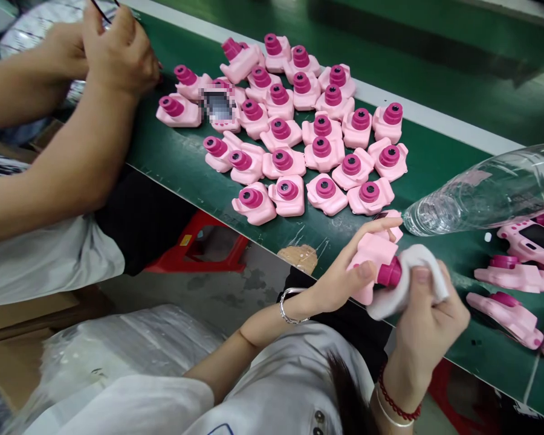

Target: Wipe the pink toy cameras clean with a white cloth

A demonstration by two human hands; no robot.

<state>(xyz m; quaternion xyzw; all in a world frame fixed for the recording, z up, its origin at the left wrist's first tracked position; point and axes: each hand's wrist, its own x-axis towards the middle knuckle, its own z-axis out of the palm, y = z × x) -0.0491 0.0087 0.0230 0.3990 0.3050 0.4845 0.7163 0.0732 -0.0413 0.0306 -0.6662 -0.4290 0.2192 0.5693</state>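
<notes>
My left hand (351, 272) grips a pink toy camera (372, 257) near the table's edge, its index finger stretched along the top. The camera's dark pink lens points right. My right hand (428, 314) pinches a white cloth (403, 284), which lies against the lens and partly hides it. Just behind the held camera, a piece of pink (393, 232) shows on the table; my hand covers part of it. Beyond, many like toy cameras (325, 187) stand in a loose group, most with lenses upward.
A clear plastic bottle (489, 187) stands right of the group on the green table (439, 145). More pink cameras (512, 275) lie at the right. At the left, another person's hands (118, 54) hold a thin dark thing. A red stool (199, 244) is below the table.
</notes>
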